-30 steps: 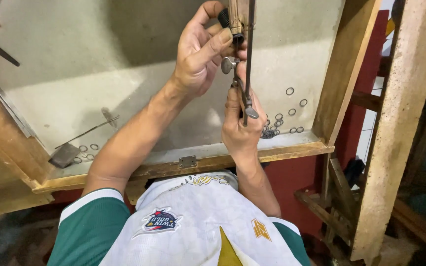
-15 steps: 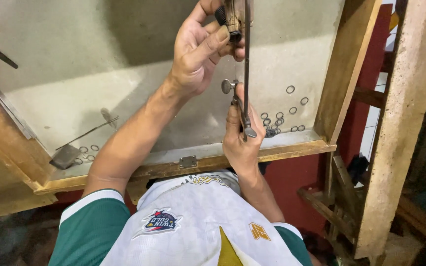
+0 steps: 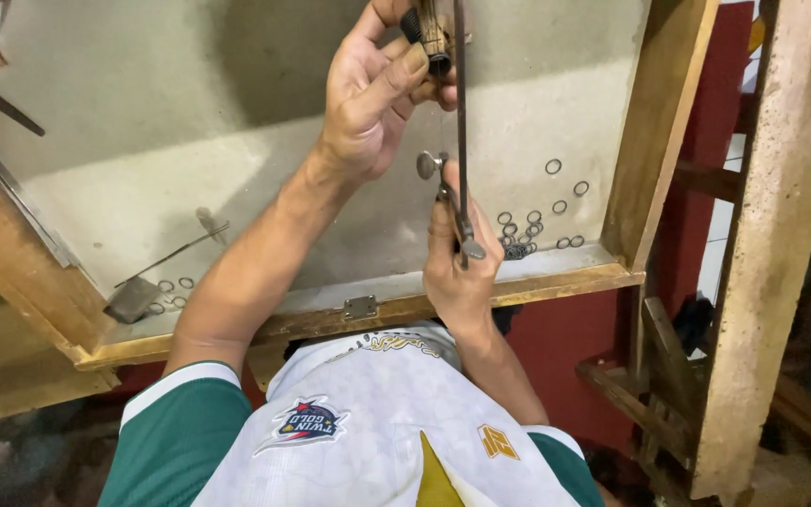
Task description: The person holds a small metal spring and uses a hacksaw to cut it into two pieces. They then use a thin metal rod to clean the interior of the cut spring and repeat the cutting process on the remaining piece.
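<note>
Now lower than a second ago, the right hand (image 3: 462, 268) pinches a thin dark metal rod (image 3: 461, 141) above scattered small metal rings (image 3: 532, 225), while the left hand (image 3: 373, 94) fingers clamp its brass-coloured top fitting (image 3: 436, 33).

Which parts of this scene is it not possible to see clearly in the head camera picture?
- Top of the thin dark metal rod: cut off by the upper edge.
- Brass-coloured tool in the left hand: partly covered by fingers, partly cut off.
- Right hand grip: seen from behind.
- Small metal rings: too small to count.
</note>
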